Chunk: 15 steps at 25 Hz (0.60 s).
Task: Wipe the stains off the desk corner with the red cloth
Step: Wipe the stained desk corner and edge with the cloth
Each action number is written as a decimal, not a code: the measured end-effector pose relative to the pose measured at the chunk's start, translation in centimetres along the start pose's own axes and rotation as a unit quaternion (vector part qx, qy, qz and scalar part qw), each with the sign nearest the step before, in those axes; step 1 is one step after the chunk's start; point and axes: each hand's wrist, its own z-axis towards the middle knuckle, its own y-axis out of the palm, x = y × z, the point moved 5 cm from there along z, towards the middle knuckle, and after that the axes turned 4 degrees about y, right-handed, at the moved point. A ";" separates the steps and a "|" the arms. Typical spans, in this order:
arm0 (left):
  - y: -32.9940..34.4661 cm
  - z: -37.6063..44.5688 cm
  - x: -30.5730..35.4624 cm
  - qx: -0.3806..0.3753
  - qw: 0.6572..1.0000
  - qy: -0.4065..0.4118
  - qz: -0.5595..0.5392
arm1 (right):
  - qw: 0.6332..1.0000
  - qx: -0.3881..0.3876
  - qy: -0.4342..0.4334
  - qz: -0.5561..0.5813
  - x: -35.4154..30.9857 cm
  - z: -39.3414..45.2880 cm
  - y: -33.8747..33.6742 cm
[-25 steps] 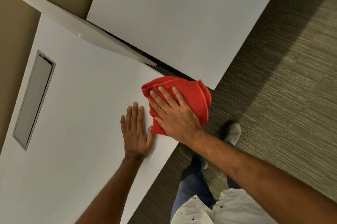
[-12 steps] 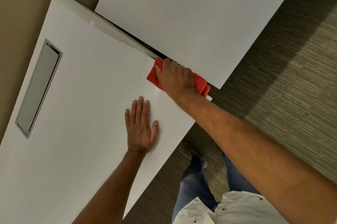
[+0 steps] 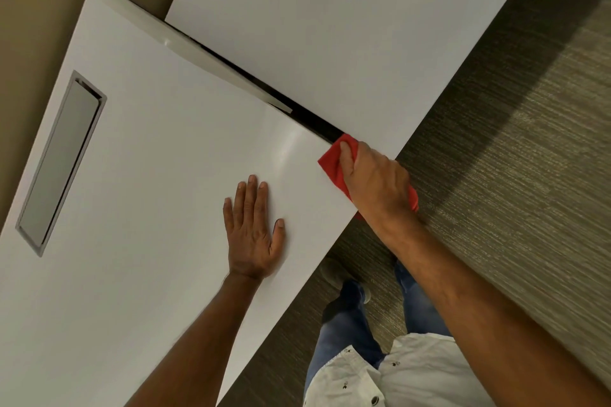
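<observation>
Right hand [image 3: 377, 186] has slid the red cloth [image 3: 334, 163] from the gap edge out to the desk [image 3: 148, 175] corner's right tip, fingers clamped over it, cloth partly overhanging. Left hand [image 3: 253, 231] unmoved, flat, fingers spread, holding nothing.

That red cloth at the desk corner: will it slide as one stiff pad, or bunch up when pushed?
Probably floppy: the red cloth is crumpled under the right hand and spills past the desk edge. It likely bunches unless pressed flat. The glossy top suggests easy sliding.

Grey-brown striped carpet [image 3: 515, 175] fills three to five o'clock, a beige wall [image 3: 29, 42] at ten, a second white desktop [image 3: 330, 26] at twelve.
</observation>
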 end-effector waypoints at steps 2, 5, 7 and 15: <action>0.0 0.0 0.0 -0.001 1.000 0.001 0.002 | 0.991 -0.011 0.066 0.118 1.3 -0.7 0.4; -0.1 0.1 0.1 0.001 1.000 0.001 0.003 | 0.943 -0.004 0.162 0.292 2.9 -2.3 1.4; -0.1 0.1 0.2 0.000 1.000 -0.001 0.000 | 0.941 -0.001 0.166 0.294 3.0 -2.6 1.7; -0.1 0.0 0.3 0.000 1.000 0.002 0.005 | 0.989 0.045 -0.079 -0.116 -3.8 0.7 1.8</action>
